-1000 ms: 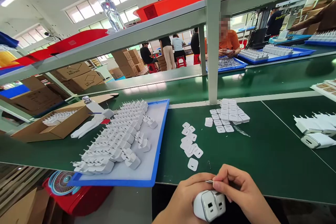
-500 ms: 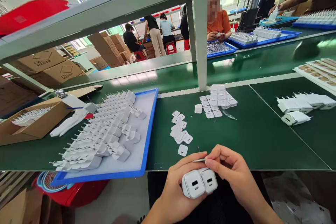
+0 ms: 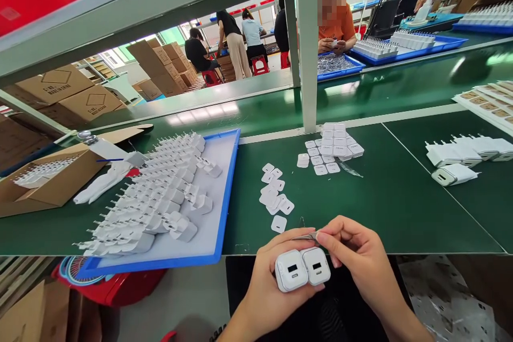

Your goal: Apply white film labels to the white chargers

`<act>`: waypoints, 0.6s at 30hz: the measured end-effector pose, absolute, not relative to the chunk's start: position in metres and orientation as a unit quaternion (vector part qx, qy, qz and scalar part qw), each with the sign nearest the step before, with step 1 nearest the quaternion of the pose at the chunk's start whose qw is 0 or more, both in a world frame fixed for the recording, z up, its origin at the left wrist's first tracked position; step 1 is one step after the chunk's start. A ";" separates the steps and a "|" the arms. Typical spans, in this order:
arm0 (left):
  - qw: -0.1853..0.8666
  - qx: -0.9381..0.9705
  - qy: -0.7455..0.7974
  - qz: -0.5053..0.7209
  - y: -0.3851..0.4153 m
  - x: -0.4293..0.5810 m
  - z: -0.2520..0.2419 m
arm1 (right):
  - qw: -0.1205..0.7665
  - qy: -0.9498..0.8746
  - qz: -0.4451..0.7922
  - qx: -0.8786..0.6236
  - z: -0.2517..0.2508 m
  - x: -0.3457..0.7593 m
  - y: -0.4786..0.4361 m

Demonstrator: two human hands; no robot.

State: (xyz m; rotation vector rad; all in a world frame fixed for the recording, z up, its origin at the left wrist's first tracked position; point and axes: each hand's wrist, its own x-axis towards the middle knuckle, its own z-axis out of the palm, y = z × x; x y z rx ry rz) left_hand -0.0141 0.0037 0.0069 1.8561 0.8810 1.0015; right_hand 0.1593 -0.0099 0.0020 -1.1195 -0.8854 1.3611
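My left hand (image 3: 266,283) is wrapped round two white USB charger plugs. The left charger (image 3: 292,280) and the right charger (image 3: 318,276) lie side by side, their port faces turned toward me. Just above them, my right hand (image 3: 348,243) pinches a thin greyish flat piece (image 3: 306,236) between thumb and forefinger. Its far end reaches my left fingers, and I cannot make out exactly what it is. Loose white face plates (image 3: 279,224) with small slots lie scattered on the green table beyond my hands. Farther back is a stack of white square plates (image 3: 334,141).
To the left, a blue-rimmed tray (image 3: 224,214) holds rows of white plugs, beside a cardboard box (image 3: 52,197) with more plugs. Several chargers (image 3: 452,175) stand at right, near sheets (image 3: 487,104) of brown pieces. A shelf post (image 3: 306,53) rises ahead; a co-worker (image 3: 339,26) sits beyond it.
The two chargers have tipped so their port faces show more squarely. My right hand has risen slightly with the thin piece, and more of that piece shows. The camera view has shifted a little.
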 end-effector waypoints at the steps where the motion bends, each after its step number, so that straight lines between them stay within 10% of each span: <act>1: 0.420 0.738 0.352 0.395 0.004 -0.014 0.006 | 0.546 -0.383 0.581 -0.467 0.002 0.159 -0.010; 8: 0.483 0.680 0.366 0.412 0.003 -0.014 0.002 | 0.497 -0.467 0.574 -0.454 -0.002 0.164 -0.007; 18: 0.446 0.703 0.399 0.385 0.002 -0.016 0.000 | 0.375 -0.746 0.241 -0.495 -0.009 0.178 -0.001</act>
